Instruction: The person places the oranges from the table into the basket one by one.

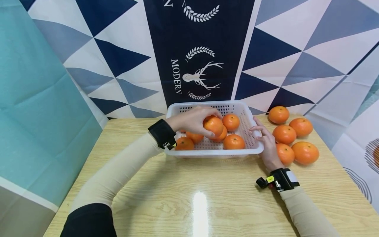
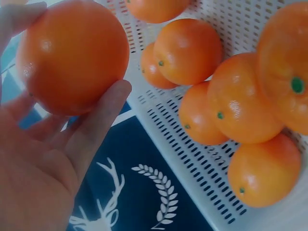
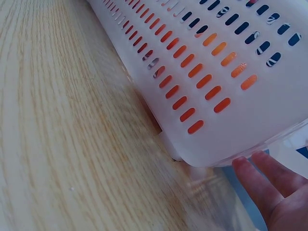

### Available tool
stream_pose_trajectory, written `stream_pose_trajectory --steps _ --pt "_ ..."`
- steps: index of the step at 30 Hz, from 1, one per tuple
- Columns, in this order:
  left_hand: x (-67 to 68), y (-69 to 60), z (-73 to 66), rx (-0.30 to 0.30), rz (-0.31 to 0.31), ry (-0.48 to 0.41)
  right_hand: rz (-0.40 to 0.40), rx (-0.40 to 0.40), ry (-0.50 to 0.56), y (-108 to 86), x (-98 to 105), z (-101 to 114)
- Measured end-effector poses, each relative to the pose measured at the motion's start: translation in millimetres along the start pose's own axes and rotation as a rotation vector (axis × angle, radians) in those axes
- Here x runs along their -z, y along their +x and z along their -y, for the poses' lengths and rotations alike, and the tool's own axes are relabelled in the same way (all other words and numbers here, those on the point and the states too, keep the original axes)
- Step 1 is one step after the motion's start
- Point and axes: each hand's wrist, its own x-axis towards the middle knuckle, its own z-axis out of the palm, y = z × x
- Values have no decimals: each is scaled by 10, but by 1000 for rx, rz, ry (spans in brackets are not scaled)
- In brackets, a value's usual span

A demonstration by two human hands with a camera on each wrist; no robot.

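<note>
My left hand (image 1: 197, 121) grips an orange (image 1: 213, 125) from above, fingers and thumb around it, over the white plastic basket (image 1: 204, 152). The left wrist view shows that orange (image 2: 74, 57) between fingers and thumb, with several other oranges (image 2: 245, 98) lying in the basket. At the basket's right end my right hand (image 1: 267, 144) holds the rim, some fingers over the edge. From the right wrist view, two fingertips (image 3: 245, 168) touch the outer wall (image 3: 211, 139), whose slots show orange inside. The rest of that hand's grip is hidden there.
Several loose oranges (image 1: 284, 134) lie on the wooden table (image 1: 165, 197) to the right of the basket, close to my right hand. Behind the basket hangs a patterned cloth (image 1: 201, 39), and a teal panel (image 1: 35, 98) stands at the left.
</note>
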Motion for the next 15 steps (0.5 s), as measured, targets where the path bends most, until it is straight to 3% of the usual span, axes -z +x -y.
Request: stream_pose_trajectory --steps 10,15 --pt "-196 46 140 7 63 98 1 -4 -11 1 13 5" --pt "-264 68 169 29 137 146 -3 -2 0 0 5 2"
